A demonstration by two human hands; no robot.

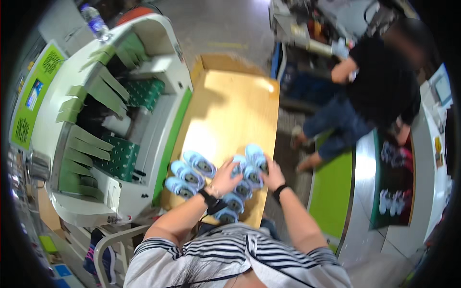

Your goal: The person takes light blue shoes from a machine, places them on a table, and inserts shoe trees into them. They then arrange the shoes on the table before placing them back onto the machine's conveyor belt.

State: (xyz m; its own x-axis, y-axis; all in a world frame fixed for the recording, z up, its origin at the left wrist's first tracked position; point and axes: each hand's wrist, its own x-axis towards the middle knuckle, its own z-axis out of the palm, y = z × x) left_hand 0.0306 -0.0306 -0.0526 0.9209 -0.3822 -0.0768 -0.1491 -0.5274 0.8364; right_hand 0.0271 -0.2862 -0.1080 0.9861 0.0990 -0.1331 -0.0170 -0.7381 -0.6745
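Observation:
Several small light blue shoes stand in rows on the near part of a wooden table. My left hand (pixel 225 179) reaches over the middle of them, its fingers curled around a light blue shoe (pixel 238 162). Just to the right, my right hand (pixel 274 175) grips the side of another light blue shoe (pixel 254 152), at the table's right edge. Left of my left hand is a group of three, including a blue shoe (pixel 199 163) with a dark opening. More blue shoes (pixel 235 202) line up below, between my forearms, partly hidden by my left wrist.
The wooden table (pixel 240 101) has a raised far rim. Along its left side stands a white machine (pixel 168 129) with hanging green strips and perforated green belts. A person (pixel 384 86) in dark clothes works at the right, beside a green-sided conveyor (pixel 331 192) carrying shoes (pixel 391 201).

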